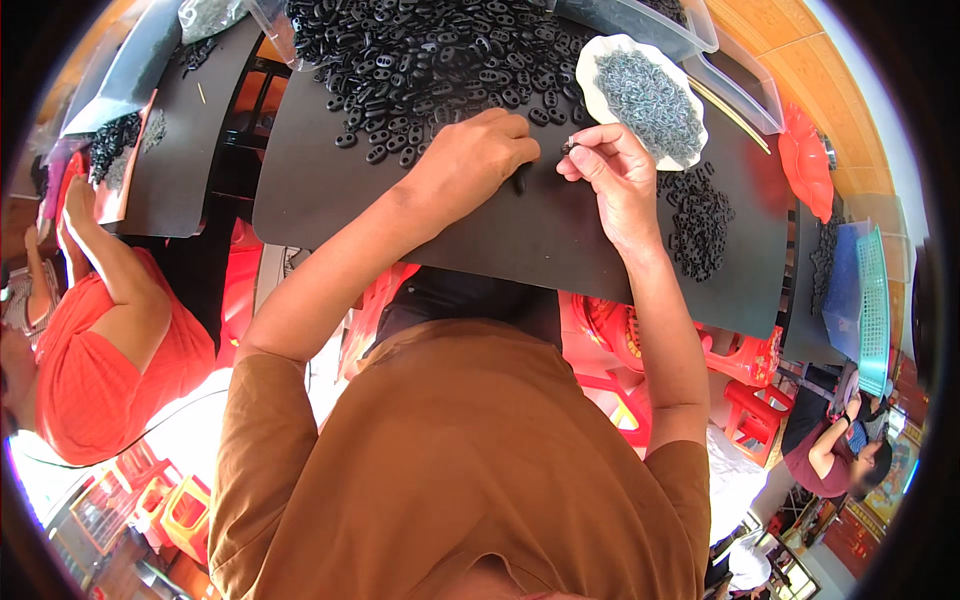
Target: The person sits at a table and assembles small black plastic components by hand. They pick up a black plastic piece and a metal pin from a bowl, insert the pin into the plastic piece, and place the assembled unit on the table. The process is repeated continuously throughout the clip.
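My left hand (478, 158) is closed over the dark table, its fingertips around a black piece (520, 181) that pokes out below them and is mostly hidden. To its right, my right hand (618, 180) pinches a small dark part with a silvery tip (569, 146) between thumb and forefinger. The two hands are a short way apart. Beyond my left hand spreads a big heap of black oval two-hole pieces (430, 60). A white scalloped dish (590, 62) full of small metal springs (648, 105) stands just past my right hand.
A smaller pile of black parts (698, 225) lies right of my right wrist. Clear plastic bins (690, 30) stand at the far edge, a red dish (803, 160) and a turquoise basket (873, 310) at the right. A person in red (120, 350) works at the left table.
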Motion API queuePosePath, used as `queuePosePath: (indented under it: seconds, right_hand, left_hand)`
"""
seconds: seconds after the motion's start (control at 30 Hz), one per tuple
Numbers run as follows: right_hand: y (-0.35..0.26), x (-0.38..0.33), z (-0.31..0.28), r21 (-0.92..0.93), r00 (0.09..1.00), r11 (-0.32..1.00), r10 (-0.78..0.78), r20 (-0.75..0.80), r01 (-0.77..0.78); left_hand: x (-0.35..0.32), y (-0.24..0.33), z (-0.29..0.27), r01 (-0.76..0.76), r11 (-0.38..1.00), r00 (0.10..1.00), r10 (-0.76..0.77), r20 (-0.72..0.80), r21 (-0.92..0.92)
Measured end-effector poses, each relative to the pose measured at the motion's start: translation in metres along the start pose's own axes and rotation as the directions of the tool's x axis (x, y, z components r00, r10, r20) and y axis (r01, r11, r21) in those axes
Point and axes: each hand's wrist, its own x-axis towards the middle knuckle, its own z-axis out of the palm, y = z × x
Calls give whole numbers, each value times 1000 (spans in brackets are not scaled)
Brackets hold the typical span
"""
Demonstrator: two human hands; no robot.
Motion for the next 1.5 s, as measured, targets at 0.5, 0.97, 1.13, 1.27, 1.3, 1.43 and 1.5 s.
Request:
queuePosePath:
  seconds: [0.5,0.97,1.13,1.27,1.3,1.43,1.5]
  right_hand:
    - [-1,-3,0,-189,998,981,40,-54,-49]
    - [2,-4,3,-203,998,978,47,-51,-56]
    - [2,-6,3,-223,998,973,52,-46,-61]
    - [2,-7,4,-244,998,968,49,-27,-54]
    - [2,-7,4,-246,998,968,49,-26,-54]
    - [2,-7,4,-258,999,965,47,-12,-49]
    - [2,-7,4,-248,999,968,42,2,-40]
  left_hand:
    - [-31,35,-2,142,990,989,-143,32,27]
    - [-47,8,-42,243,926,963,-265,-42,-289]
    - [-29,27,-22,272,958,962,-272,14,-85]
    - [-21,23,-18,246,966,967,-238,95,-79]
    - [-19,21,-19,230,970,969,-220,112,-84]
    - [-18,12,-15,404,795,914,-340,220,-451]
    - [-17,8,-9,498,529,855,-433,287,-687]
